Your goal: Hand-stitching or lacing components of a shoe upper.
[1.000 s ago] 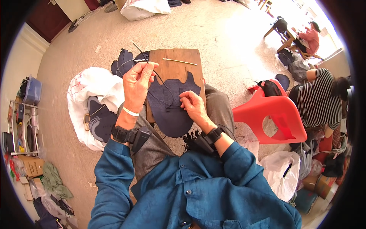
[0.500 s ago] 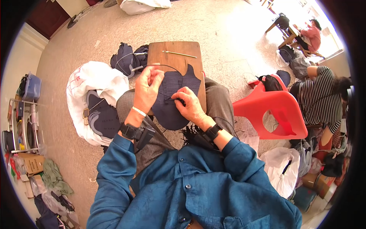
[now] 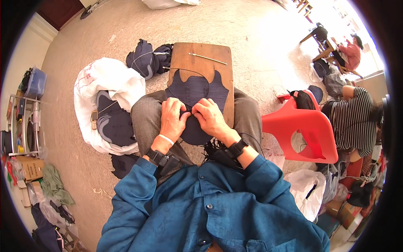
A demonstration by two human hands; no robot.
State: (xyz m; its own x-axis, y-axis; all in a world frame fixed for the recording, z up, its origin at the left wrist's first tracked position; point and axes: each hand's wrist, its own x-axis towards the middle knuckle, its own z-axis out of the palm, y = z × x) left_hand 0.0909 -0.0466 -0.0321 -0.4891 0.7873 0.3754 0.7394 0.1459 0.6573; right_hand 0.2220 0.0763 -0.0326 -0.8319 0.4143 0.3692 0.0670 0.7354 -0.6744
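A dark navy woven fabric piece, shaped like a shoe upper, lies over my lap and the wooden board. My left hand and my right hand meet at its middle. Both are closed, with thumbs and fingertips pinching the fabric close together. Whether they also grip the thread there is too small to make out. A dark cord loops over the upper and runs to a thin tip near the board's left edge. Farther up the board, a long metal needle lies slantwise, apart from both hands.
On my left, a white sack holds more dark uppers; tied dark bundles sit beyond it. A red plastic chair stands at my right, near a person in a striped top. Another person sits farther off.
My left hand has come down from the raised cord to the fabric, beside my right hand. The cord now lies looped across the upper and board.
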